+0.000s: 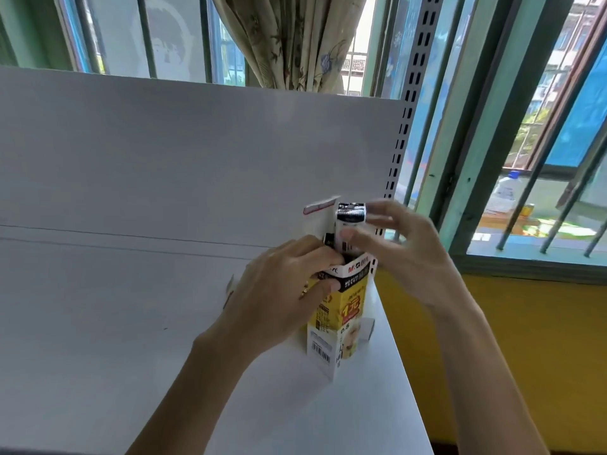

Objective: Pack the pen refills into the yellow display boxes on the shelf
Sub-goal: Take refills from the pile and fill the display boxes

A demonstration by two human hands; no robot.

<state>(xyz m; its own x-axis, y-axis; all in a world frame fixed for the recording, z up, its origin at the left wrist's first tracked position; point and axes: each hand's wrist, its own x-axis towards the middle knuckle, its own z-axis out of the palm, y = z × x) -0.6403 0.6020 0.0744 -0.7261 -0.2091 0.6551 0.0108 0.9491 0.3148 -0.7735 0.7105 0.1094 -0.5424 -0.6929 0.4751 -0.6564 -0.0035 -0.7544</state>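
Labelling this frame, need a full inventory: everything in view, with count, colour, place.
yellow display box: 1, yellow, white and black, upright on the shelf near its right edge, top flap open
pack of pen refills: 1, black and silver, sticking out of the box top
shelf: 1, white, with a white back panel
slotted upright: 1, grey, at the right of the back panel
curtain: 1, beige floral, behind the shelf
window bars: several, dark, right side
plastic bottle: 1, clear with blue cap, outside on the ledge
can: 1, yellow, beside the bottle
left hand: 1, gripping the box's upper part
right hand: 1, fingers on the refill pack
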